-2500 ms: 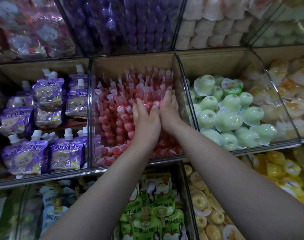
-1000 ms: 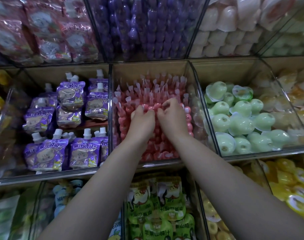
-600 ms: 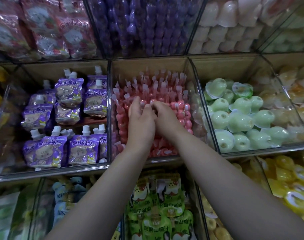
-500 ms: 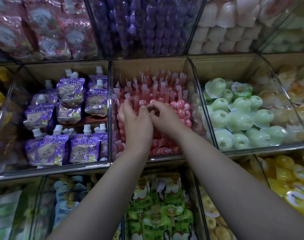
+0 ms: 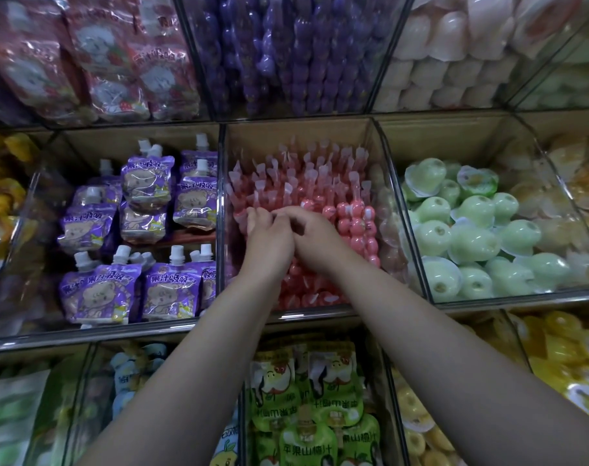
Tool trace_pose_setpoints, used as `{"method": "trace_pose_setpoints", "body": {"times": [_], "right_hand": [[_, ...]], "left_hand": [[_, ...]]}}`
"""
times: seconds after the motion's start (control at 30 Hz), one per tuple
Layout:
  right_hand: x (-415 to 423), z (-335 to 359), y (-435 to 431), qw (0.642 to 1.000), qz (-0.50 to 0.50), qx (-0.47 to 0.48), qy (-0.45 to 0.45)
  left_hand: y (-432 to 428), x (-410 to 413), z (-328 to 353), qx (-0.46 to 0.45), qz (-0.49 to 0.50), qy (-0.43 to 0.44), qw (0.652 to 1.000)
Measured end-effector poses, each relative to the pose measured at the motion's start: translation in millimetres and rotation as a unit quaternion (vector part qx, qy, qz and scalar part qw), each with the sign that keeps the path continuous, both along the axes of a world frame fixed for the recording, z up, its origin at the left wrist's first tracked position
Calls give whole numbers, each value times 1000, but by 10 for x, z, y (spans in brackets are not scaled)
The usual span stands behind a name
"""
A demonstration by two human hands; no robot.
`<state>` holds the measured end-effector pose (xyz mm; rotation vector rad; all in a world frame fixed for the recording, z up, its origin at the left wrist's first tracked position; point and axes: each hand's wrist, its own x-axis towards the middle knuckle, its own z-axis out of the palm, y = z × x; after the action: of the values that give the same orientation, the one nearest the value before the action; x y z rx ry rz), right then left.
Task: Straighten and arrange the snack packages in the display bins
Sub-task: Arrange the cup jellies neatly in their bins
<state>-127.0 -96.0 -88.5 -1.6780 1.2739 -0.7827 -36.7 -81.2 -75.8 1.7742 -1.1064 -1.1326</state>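
Observation:
Rows of pink jelly sticks (image 5: 353, 223), strings of red beads with clear tab tops, stand in the middle clear bin (image 5: 306, 314). Both of my hands are inside this bin, side by side over its left half. My left hand (image 5: 269, 235) has its fingers curled down onto the stick tops near the left wall. My right hand (image 5: 316, 235) lies against it, fingers bent to the left round the same sticks. The sticks under my palms are hidden. The rows to the right of my hands stand upright and even.
Purple spouted pouches (image 5: 145, 183) fill the bin to the left and green jelly cups (image 5: 471, 237) the bin to the right. Green apple pouches (image 5: 306, 381) and yellow cups (image 5: 562, 348) lie in the lower bins. Purple sticks (image 5: 286, 55) sit in the bin above. Clear walls divide all the bins.
Both hands have slid from the bin's middle to its left side. Their fingers were flat on the stick tops and are now curled round them.

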Motion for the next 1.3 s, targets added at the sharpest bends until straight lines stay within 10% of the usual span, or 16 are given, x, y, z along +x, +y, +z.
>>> {"method": "trace_pose_setpoints", "body": {"times": [0.33,0.9,1.3], "right_hand": [[-97,56,-46,993,-24,98,-58],[-331,435,832,964,-103,1,-244],[-376,392,1146,962,-76,4,-262]], "left_hand": [[88,60,55,-45,9,41,998],[795,18,313,-168,-22,242,955],[1258,-78,318,-192,0,229,954]]}}
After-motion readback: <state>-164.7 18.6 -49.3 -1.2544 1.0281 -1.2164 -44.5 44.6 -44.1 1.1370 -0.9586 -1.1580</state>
